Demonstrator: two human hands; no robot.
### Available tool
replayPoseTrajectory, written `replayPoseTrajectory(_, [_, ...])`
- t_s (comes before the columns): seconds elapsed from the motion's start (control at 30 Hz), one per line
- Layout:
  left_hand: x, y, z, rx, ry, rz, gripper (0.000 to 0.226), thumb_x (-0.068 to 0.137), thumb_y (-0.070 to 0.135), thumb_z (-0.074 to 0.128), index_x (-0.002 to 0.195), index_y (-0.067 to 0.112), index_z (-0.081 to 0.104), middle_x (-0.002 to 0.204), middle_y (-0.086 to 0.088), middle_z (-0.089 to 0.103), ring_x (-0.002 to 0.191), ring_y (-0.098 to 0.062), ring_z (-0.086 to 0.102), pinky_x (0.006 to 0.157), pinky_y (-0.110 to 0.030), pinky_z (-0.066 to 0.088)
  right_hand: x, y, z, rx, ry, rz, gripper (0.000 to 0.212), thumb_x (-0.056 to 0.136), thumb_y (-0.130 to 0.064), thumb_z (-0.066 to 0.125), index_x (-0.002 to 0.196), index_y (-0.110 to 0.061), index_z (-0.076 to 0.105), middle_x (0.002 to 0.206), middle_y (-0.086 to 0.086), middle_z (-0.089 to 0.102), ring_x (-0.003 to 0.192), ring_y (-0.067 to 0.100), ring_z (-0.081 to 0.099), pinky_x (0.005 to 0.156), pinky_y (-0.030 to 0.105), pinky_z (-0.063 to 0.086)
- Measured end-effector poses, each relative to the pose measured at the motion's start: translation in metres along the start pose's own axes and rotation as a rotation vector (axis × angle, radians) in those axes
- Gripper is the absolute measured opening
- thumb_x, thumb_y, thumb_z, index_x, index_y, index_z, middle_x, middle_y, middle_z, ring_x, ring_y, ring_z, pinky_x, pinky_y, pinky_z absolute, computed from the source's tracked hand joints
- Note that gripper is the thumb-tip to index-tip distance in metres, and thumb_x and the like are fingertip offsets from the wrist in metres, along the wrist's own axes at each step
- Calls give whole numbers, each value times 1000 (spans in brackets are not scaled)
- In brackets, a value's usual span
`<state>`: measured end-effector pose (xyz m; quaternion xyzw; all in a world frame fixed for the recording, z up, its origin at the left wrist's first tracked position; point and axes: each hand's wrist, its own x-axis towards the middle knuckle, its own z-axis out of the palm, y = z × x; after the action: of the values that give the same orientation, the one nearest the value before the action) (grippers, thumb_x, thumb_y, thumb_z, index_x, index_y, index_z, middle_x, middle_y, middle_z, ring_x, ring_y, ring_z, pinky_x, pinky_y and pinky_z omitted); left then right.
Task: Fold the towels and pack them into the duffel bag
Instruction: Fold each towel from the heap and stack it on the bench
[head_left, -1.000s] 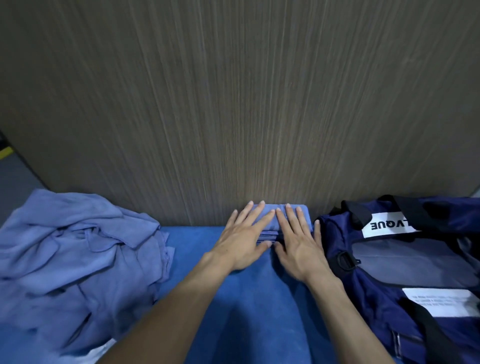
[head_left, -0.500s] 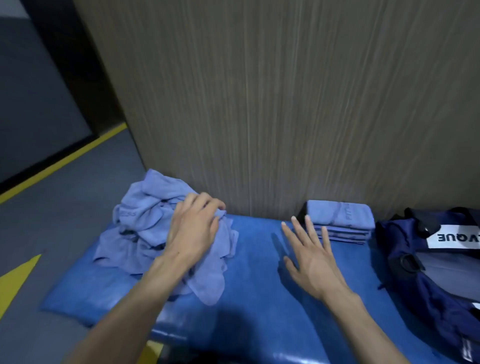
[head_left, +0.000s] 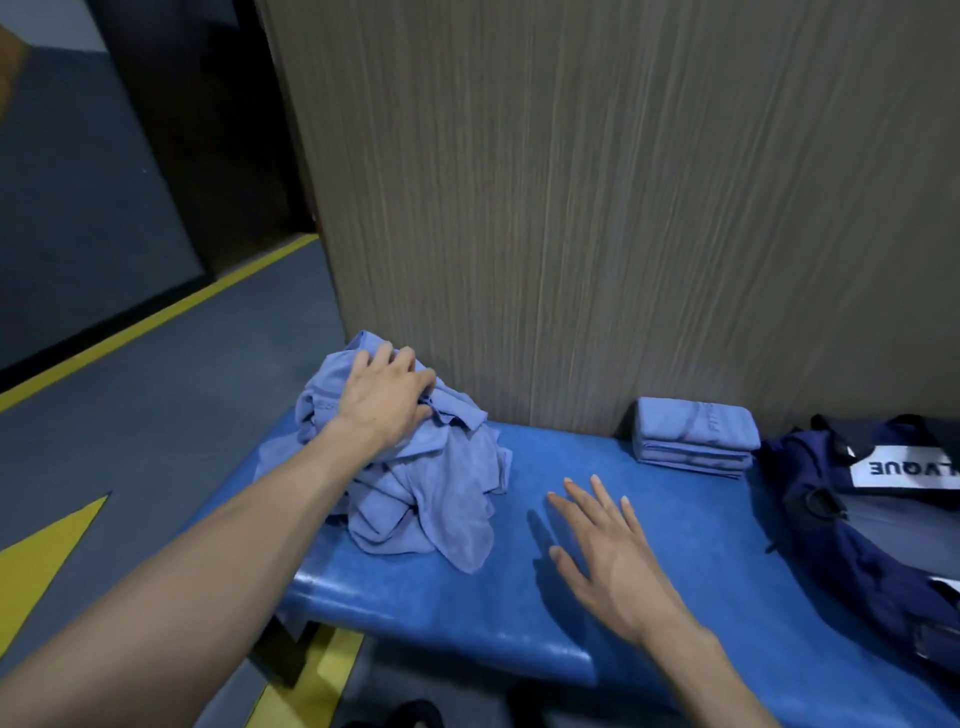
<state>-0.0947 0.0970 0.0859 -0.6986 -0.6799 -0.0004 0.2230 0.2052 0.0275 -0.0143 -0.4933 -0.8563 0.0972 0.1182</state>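
From the head view, your left hand (head_left: 382, 400) lies on top of the heap of unfolded towels (head_left: 415, 478), fingers curled into the cloth and gripping it. Your right hand (head_left: 605, 553) hovers flat over the blue worktop (head_left: 519, 613), fingers spread and straight, holding nothing. The heap sits just left of that right hand. The folded towels (head_left: 693, 436) are stacked beyond it to the right, against the wood-grain wall (head_left: 597, 208). The duffel bag (head_left: 872, 519) lies further right, just beside the stack.
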Motion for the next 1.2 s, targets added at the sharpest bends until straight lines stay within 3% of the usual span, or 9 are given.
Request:
replayPoseTrajectory(0.27, [11, 3, -4, -340, 2, 5, 21, 94, 32, 50, 109, 32, 64, 117, 7, 56, 109, -20, 44, 91, -39, 33, -6, 3, 1, 15, -52, 16, 90, 78, -65, 0, 158, -31, 23, 168, -9, 9, 157, 22, -5, 121, 36, -6])
replayPoseTrajectory(0.43, [22, 14, 8, -249, -120, 315, 16, 88, 36, 56, 89, 31, 71, 125, 17, 58, 126, -16, 40, 96, -38, 29, 4, -3, -5, 25, -58, 10, 92, 76, -66, -2, 158, -32, 20, 168, -12, 4, 156, 18, -8, 122, 34, -6])
replayPoseTrajectory(0.53, [29, 22, 15, -234, -247, 378, 23, 85, 37, 56, 97, 31, 74, 113, 19, 66, 128, -12, 41, 103, -38, 28, 7, -3, -5, 53, -63, 17, 79, 87, -63, 10, 159, -31, 21, 168, -10, 6, 156, 19, -6, 123, 35, -5])
replayPoseTrajectory(0.63, [34, 22, 12, -420, -216, 318, 33, 80, 36, 45, 94, 25, 72, 92, 11, 69, 100, -12, 57, 91, -41, 47, 10, -4, -6, 57, -76, 20, 62, 102, -49, 32, 159, -29, 19, 169, -9, 4, 156, 18, -6, 124, 35, -4])
replayPoseTrajectory(0.7, [40, 21, 4, -719, -96, 150, 24, 84, 26, 52, 92, 16, 72, 93, 4, 71, 92, -16, 64, 87, -43, 52, 11, -4, -5, 74, -82, 19, 67, 97, -53, 26, 160, -29, 18, 169, -9, 5, 156, 17, -5, 125, 35, -3])
replayPoseTrajectory(0.87, [56, -9, -62, -1375, 269, -294, 30, 94, 2, 62, 122, 10, 70, 116, 0, 71, 83, 20, 60, 80, -1, 43, 11, -7, -5, 137, -51, -9, 70, 96, -51, 28, 160, -28, 15, 168, -11, 7, 156, 13, -5, 126, 32, -1])
replayPoseTrajectory(1.03, [48, -54, -110, -1242, 256, -236, 33, 96, 12, 61, 126, 22, 70, 123, 13, 68, 116, 2, 60, 101, -18, 43, 4, -10, -7, 262, 22, -16, 64, 101, -42, 44, 159, -28, 21, 166, -14, 15, 154, 6, 3, 125, 23, 6])
replayPoseTrajectory(1.13, [31, -61, -119, -1210, 112, -117, 30, 98, 7, 58, 120, 21, 72, 120, 14, 69, 103, 9, 61, 95, -19, 45, 4, -34, -20, 435, 95, -33, 58, 100, -28, 58, 152, -30, 32, 151, -30, 26, 137, -18, 19, 111, 2, 11])
replayPoseTrajectory(1.2, [17, -52, -124, -1230, -2, -52, 31, 99, 1, 54, 116, 16, 73, 111, 18, 71, 86, 16, 60, 84, -12, 42, 15, -59, -29, 565, 132, -41, 58, 97, -20, 62, 147, -32, 36, 144, -33, 33, 127, -25, 28, 110, 5, 23])
